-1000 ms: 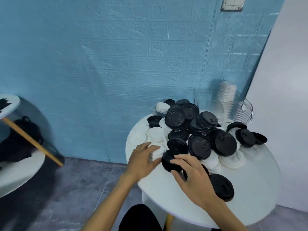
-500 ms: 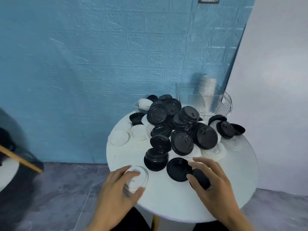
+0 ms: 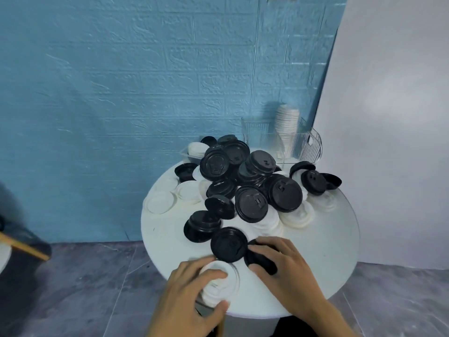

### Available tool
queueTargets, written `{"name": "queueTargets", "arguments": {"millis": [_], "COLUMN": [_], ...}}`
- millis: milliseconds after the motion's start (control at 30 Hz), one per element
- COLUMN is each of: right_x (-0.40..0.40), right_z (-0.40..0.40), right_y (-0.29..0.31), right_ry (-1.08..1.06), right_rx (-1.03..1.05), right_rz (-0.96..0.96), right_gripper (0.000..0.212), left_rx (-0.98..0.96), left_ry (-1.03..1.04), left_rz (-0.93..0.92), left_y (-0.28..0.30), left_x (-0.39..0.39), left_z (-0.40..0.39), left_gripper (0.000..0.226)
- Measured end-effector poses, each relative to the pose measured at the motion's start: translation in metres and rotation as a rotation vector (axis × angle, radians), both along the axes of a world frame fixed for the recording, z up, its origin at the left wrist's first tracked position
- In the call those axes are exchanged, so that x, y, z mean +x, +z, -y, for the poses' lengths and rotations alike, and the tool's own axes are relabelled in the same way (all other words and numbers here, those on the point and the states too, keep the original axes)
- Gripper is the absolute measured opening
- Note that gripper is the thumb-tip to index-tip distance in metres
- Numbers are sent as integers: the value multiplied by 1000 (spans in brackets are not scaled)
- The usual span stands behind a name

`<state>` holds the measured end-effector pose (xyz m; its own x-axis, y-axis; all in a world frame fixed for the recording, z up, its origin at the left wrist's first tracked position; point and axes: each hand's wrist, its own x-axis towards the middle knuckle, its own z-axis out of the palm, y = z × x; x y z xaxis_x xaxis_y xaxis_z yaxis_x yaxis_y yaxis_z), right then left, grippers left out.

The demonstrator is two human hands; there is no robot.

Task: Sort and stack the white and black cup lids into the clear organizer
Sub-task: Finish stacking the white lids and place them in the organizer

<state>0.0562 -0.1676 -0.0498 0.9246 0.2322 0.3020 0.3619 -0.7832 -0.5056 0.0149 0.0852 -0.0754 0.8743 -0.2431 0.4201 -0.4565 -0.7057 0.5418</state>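
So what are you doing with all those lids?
A person is sorting cup lids on a round white table. The left hand holds a small stack of white lids at the near edge, and the right hand grips a black lid. The clear organizer at the back already holds a tall stack of white lids.

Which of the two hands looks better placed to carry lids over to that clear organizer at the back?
Probably the right hand: it grips a black lid on the organizer's side of the table. The left hand holds white lids on the opposite side.
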Motion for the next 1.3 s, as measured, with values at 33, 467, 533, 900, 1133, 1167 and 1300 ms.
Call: {"name": "queueTargets", "arguments": {"millis": [33, 467, 533, 900, 1133, 1167, 1300], "right_x": [3, 24, 25, 56, 62, 63, 60], "right_z": [-5, -34, -20, 17, 5, 4, 7], "right_y": [0, 10, 12, 19, 14, 15, 20], "right_ry": [21, 175, 63, -255, -338, -340, -331], "right_rx": [-4, 84, 205, 27, -44, -53, -18], "right_rz": [-1, -38, -16, 24, 30, 25, 24], "right_gripper": [38, 43, 39, 61, 67, 66, 64], "left_rx": [5, -72, -81, -24, -16, -15, -5], "left_ry": [-2, -41, -50, -84, -122, -123, -121], "left_rz": [-2, 36, 28, 76, 57, 56, 66], "left_y": [0, 7, 9, 19, 17, 17, 18], "left_x": [0, 8, 9, 12, 12, 12, 12], "left_z": [-1, 2, 4, 18, 23, 24, 27], "left_gripper": [49, 43, 41, 39, 38, 38, 37]}}
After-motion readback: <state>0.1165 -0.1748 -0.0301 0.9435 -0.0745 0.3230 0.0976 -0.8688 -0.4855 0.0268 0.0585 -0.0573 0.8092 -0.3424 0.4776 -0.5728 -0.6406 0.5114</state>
